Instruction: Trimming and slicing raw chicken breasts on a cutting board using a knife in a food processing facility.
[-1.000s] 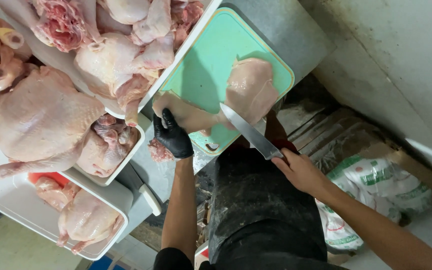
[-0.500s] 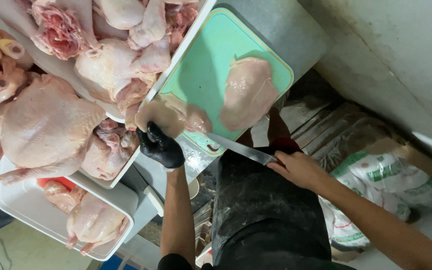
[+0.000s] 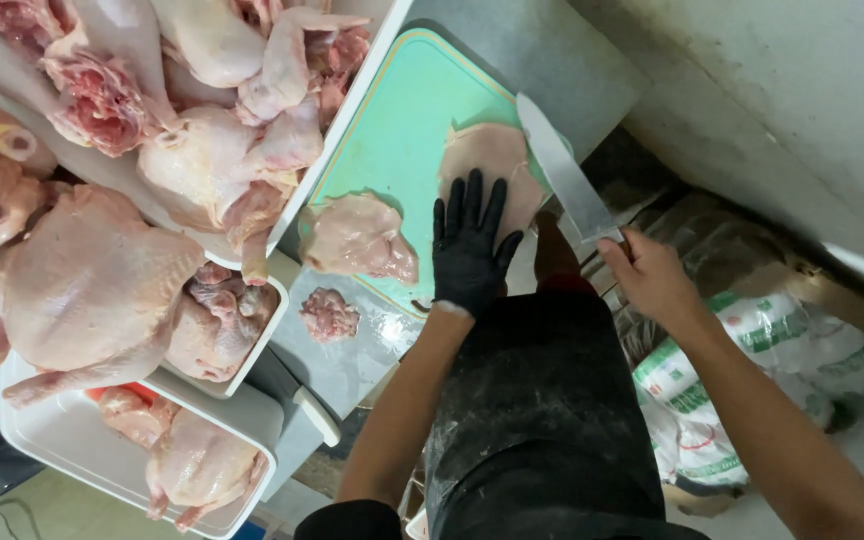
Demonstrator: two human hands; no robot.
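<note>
Gloved left hand (image 3: 469, 250) (flat) pins fillet (image 3: 492, 165).

Whole chickens (image 3: 82, 290) in white trays (image 3: 62, 450) – meat scrap (image 3: 329, 314) on counter – printed sacks (image 3: 742, 400) below.

Even, soft overhead light falls on my worktop (image 3: 562, 60); the green board (image 3: 402, 130) and the chickens (image 3: 92, 270) are bright and fairly sharp. Wet skin shows small glints, and the knife (image 3: 564, 170) blade carries a pale sheen. My gloved left hand (image 3: 469, 250) casts only a faint shadow on the fillet (image 3: 492, 160). My dark apron (image 3: 542, 400) reads dim. The wide lens bends the frame edges; the sacks (image 3: 742, 390) at lower right look slightly soft.
</note>
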